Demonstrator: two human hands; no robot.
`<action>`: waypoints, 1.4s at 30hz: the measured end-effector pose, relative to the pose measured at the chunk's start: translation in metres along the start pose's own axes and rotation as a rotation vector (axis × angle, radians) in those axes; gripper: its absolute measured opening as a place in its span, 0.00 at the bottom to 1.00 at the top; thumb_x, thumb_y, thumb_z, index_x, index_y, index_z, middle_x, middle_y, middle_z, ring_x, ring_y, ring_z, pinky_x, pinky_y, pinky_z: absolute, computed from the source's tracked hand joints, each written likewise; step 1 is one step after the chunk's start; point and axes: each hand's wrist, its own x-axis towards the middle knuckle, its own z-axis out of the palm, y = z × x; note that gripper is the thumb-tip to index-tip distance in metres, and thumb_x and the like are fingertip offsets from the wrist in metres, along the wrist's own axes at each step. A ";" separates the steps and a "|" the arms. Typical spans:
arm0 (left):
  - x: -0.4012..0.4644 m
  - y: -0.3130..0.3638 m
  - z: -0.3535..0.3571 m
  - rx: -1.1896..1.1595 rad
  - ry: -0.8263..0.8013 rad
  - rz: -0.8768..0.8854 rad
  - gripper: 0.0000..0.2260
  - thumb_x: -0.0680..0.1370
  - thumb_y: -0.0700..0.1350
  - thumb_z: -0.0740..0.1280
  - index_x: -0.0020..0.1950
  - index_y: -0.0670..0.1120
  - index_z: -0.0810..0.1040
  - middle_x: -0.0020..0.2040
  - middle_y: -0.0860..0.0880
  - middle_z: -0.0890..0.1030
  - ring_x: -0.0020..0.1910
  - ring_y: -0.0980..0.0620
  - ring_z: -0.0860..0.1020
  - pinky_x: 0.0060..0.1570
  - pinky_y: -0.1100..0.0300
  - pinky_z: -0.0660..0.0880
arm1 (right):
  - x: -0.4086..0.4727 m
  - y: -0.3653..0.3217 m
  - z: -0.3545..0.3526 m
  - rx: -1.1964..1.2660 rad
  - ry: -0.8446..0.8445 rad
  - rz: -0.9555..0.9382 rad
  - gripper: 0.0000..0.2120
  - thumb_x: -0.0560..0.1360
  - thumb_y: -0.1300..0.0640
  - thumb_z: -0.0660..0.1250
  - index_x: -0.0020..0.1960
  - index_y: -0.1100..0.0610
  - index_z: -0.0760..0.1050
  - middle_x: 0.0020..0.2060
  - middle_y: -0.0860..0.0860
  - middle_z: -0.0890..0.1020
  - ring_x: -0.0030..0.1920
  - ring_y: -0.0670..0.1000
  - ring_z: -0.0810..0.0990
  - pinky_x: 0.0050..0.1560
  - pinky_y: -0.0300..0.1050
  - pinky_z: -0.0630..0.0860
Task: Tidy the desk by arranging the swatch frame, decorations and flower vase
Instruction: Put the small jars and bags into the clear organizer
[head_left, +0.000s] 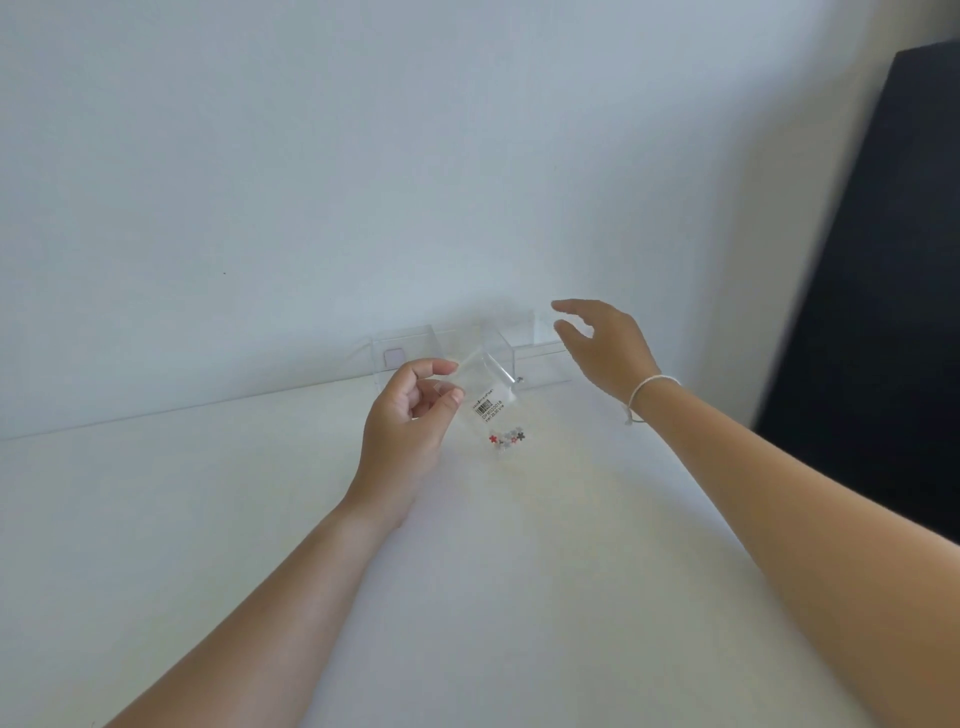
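Observation:
My left hand pinches the upper corner of a small clear plastic bag above the white desk. The bag carries a barcode label, and several tiny red, grey and black flower-shaped decorations lie in its bottom. My right hand hovers with fingers spread just right of a clear acrylic box that stands against the wall. It touches nothing that I can see. A white string bracelet circles the right wrist.
A second clear acrylic compartment with a small pale square on its face sits left of the box, at the wall. A large black panel stands at the right edge of the desk.

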 end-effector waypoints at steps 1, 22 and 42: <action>0.000 0.000 0.000 0.003 0.002 -0.005 0.10 0.76 0.41 0.66 0.45 0.58 0.76 0.37 0.57 0.78 0.37 0.65 0.74 0.47 0.62 0.71 | -0.008 0.004 -0.003 0.002 0.025 0.007 0.15 0.77 0.55 0.59 0.63 0.50 0.73 0.64 0.49 0.75 0.61 0.50 0.73 0.62 0.40 0.64; 0.047 0.036 0.023 0.140 0.054 0.091 0.10 0.76 0.39 0.64 0.47 0.55 0.75 0.39 0.54 0.77 0.33 0.60 0.77 0.35 0.69 0.74 | -0.071 0.028 -0.027 -0.412 -0.380 0.034 0.27 0.74 0.38 0.54 0.70 0.46 0.60 0.73 0.47 0.61 0.72 0.50 0.57 0.70 0.44 0.54; 0.133 0.012 0.072 0.800 -0.073 -0.060 0.14 0.74 0.39 0.60 0.57 0.48 0.78 0.61 0.45 0.77 0.58 0.45 0.75 0.61 0.53 0.71 | -0.060 0.033 -0.018 -0.422 -0.378 -0.018 0.28 0.73 0.37 0.53 0.70 0.47 0.61 0.72 0.48 0.62 0.71 0.52 0.57 0.71 0.46 0.53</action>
